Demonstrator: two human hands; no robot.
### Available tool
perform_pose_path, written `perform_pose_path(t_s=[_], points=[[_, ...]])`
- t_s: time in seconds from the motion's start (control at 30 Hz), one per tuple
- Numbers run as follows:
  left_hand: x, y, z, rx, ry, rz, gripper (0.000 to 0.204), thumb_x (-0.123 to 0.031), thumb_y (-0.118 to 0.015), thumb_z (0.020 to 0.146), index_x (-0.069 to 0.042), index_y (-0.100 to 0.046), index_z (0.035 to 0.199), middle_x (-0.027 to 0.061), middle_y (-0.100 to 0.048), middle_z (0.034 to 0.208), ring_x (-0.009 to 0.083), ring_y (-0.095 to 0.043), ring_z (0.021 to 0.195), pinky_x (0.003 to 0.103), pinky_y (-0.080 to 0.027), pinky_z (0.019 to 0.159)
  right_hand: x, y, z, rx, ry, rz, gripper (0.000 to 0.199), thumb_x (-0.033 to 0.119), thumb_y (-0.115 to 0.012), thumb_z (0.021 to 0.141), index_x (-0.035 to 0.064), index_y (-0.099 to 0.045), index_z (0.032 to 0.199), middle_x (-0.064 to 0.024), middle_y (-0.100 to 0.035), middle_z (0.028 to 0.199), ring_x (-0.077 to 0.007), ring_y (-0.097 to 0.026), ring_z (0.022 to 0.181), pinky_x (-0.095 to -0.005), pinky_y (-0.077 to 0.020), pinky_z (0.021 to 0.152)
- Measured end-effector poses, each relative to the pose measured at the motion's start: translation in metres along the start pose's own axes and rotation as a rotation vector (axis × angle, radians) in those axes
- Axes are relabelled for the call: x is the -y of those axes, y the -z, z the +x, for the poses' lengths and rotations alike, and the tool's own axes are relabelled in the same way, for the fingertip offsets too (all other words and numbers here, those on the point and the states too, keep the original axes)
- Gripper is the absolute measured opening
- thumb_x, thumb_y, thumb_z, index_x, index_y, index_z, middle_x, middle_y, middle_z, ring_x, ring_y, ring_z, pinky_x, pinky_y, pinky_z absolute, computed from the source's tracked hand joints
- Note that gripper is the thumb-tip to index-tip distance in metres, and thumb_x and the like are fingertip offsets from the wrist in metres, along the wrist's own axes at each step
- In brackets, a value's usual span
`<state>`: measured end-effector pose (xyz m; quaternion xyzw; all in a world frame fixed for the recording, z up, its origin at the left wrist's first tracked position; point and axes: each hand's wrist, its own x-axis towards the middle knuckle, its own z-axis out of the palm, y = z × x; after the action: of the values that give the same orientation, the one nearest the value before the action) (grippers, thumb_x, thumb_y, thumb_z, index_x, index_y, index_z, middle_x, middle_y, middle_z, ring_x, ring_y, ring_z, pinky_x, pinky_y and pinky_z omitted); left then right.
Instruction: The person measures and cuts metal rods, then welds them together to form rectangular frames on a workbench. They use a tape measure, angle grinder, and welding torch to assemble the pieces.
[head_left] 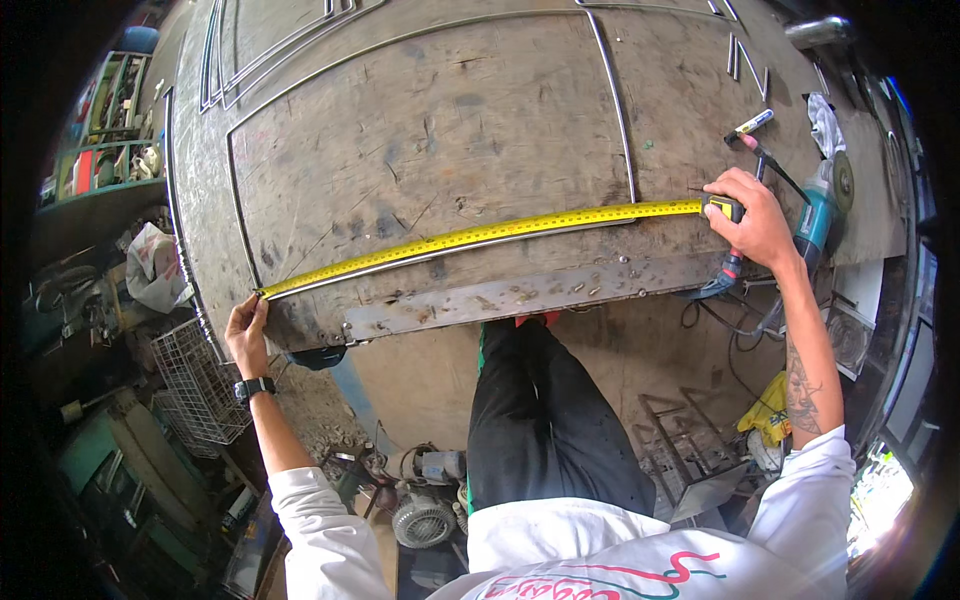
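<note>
A yellow tape measure blade (450, 240) stretches along the near bar of a rectangular metal rod frame (380, 262) on the worn wooden table. My left hand (246, 328) pinches the blade's end at the frame's near left corner. In my right hand (752, 218) is the black and yellow tape measure case (722, 208), gripped just right of the frame's near right corner. The blade lies roughly parallel to the near bar, slightly beyond it. My right palm hides part of the case.
A teal angle grinder (816, 215) and a welding torch (765, 165) lie right of my right hand, a marker (752, 124) beyond them. More bent rods (290, 50) rest at the far left. A metal strip (480, 295) runs along the near edge. Wire baskets (200, 380) stand at left.
</note>
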<state>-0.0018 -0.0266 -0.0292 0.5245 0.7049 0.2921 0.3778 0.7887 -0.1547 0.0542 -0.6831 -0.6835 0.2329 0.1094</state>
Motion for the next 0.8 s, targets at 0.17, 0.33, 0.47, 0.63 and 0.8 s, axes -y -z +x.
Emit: perform_pose_path(t_s=[0.17,0.33,0.47,0.63,0.8], points=[[0.019,0.0,0.009,-0.065,0.008,-0.009,0.026,-0.012,-0.083,0.096,-0.003,-0.079,0.121,-0.0104,-0.057,0.088,0.0029,-0.044,0.078,0.02,-0.036,0.071,-0.009,-0.009,0.0,-0.075,0.028,-0.062,0.029,0.023,-0.077,0.088,0.0028,-0.074,0.108,-0.0134,-0.071,0.108,-0.0348,-0.068,0.107,-0.0432,-0.054,0.096],[0.031,0.008,0.013,-0.065,0.0,-0.031,0.024,-0.014,-0.082,0.097,-0.005,-0.08,0.12,-0.0089,-0.065,0.094,0.0025,-0.049,0.082,0.02,-0.04,0.076,-0.006,-0.003,0.002,-0.037,0.032,-0.051,0.029,0.023,-0.075,0.089,0.0016,-0.072,0.108,-0.015,-0.069,0.108,-0.0361,-0.066,0.105,-0.0439,-0.0531,0.095],[0.033,0.009,0.015,-0.059,-0.001,-0.033,0.027,-0.015,-0.082,0.098,-0.006,-0.078,0.123,-0.0063,-0.07,0.1,0.0041,-0.056,0.087,0.021,-0.044,0.081,-0.007,-0.007,0.0,-0.087,0.003,-0.073,0.03,0.029,-0.076,0.088,0.0036,-0.075,0.105,-0.0129,-0.072,0.107,-0.0348,-0.07,0.101,-0.0441,-0.0567,0.09],[0.032,0.011,0.015,-0.062,0.054,-0.027,0.029,-0.016,-0.082,0.098,-0.006,-0.077,0.125,-0.004,-0.072,0.105,0.0055,-0.059,0.092,0.023,-0.047,0.087,-0.005,-0.011,-0.003,-0.168,-0.014,-0.037,0.028,0.028,-0.078,0.087,0.0054,-0.075,0.103,-0.0107,-0.072,0.104,-0.0345,-0.071,0.095,-0.0439,-0.0583,0.084],[0.033,0.015,0.017,-0.043,0.07,-0.057,0.029,-0.016,-0.082,0.098,-0.006,-0.077,0.125,-0.0039,-0.072,0.106,0.0055,-0.059,0.092,0.024,-0.047,0.087,0.0,-0.011,-0.005,-0.13,-0.077,-0.008,0.029,0.02,-0.08,0.087,0.0016,-0.072,0.107,-0.0128,-0.07,0.106,-0.0331,-0.068,0.103,-0.0411,-0.0546,0.092]])
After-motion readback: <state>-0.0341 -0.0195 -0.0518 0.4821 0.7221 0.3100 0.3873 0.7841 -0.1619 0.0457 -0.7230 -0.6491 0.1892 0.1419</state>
